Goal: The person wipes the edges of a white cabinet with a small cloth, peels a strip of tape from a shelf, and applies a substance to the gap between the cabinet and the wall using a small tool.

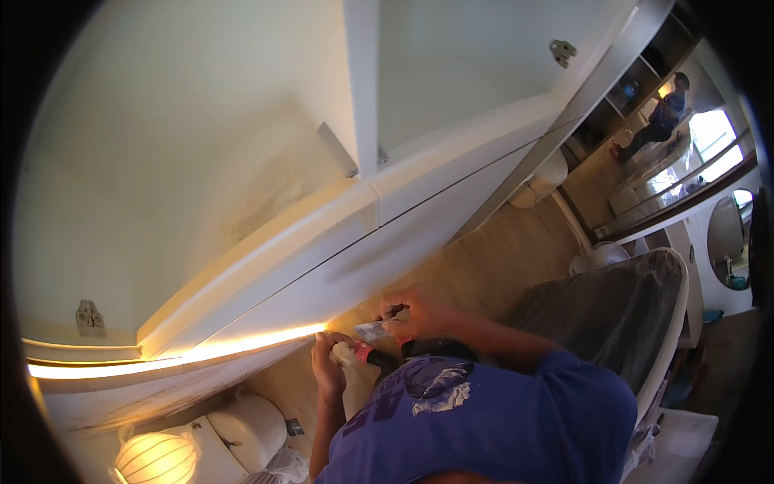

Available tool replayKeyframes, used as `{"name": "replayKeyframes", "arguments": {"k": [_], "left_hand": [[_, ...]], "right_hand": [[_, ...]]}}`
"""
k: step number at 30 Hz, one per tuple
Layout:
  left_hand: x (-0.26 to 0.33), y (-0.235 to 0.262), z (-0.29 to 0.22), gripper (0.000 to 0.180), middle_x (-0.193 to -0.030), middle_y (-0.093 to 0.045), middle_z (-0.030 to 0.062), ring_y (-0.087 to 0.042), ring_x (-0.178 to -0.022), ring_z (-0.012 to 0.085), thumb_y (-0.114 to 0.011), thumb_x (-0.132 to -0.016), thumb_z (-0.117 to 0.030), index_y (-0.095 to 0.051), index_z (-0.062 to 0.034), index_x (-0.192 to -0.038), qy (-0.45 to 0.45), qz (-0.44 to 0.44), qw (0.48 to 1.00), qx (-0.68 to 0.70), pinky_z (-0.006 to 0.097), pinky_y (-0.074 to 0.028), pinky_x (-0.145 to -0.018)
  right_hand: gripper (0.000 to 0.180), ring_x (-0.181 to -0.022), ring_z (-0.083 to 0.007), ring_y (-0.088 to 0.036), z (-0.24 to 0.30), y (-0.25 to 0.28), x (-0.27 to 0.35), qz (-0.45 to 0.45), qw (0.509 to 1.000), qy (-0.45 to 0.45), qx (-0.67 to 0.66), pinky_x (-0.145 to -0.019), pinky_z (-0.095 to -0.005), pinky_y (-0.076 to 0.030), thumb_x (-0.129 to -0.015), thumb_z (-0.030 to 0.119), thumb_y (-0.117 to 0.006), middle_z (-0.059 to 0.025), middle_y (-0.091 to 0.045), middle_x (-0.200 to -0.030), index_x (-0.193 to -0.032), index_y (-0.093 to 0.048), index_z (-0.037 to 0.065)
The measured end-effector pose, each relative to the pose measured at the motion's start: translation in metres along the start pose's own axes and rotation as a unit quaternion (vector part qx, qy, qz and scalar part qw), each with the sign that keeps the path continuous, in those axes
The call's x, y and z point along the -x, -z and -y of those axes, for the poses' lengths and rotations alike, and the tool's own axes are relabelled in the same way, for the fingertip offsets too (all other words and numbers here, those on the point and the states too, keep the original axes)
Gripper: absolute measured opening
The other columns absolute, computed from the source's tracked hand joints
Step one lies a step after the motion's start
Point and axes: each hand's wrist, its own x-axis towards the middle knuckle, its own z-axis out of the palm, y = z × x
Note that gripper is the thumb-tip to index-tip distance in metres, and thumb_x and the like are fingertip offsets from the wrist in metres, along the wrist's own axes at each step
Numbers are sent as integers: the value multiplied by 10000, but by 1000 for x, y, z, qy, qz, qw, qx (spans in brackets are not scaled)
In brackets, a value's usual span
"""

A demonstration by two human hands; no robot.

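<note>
My left hand (326, 367) is closed around a crumpled whitish wad (343, 353), probably cloth or paper. Its fingertips are just below the right end of a glowing light strip (258, 341). To its right, my right hand (413, 310) has curled fingers pinching a flat, pale, greyish-blue piece (372, 331) whose kind I cannot make out. Both hands are in front of my body, close to the lower front of a white cabinet (322, 278). Red and black shapes (363, 352), perhaps footwear, show beneath the hands.
Metal hinge plates (90, 319) sit inside the cabinet's white compartments. A lit round lamp (157, 460) stands at lower left. To the right is a dark, plastic-covered surface with a pale rim (687, 282). Another person (665, 117) stands on the wooden floor (516, 250) at far right.
</note>
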Motion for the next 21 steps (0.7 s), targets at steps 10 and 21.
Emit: {"name": "replayKeyframes", "arguments": {"k": [10,21], "left_hand": [[2,-114,-57,263,-705,-591,141,-575,-657,269,-726,-958,-203,-651,13,-828,-103,175,866,-457,415,-457,-639],[27,-136,-41,340,-686,-508,124,-490,-649,222,-717,-970,-195,-568,17,-751,-82,170,892,-410,395,-405,-626]], "right_hand": [[323,-1050,-281,-702,28,38,84,-160,971,108,141,-923,-391,-544,-877,227,-819,-126,-748,-1083,-1136,-725,59],[429,-1208,-342,-587,94,240,71,-468,633,176,590,-1118,-490,-442,-989,362,-703,-130,-633,-1262,-1233,-657,11]]}}
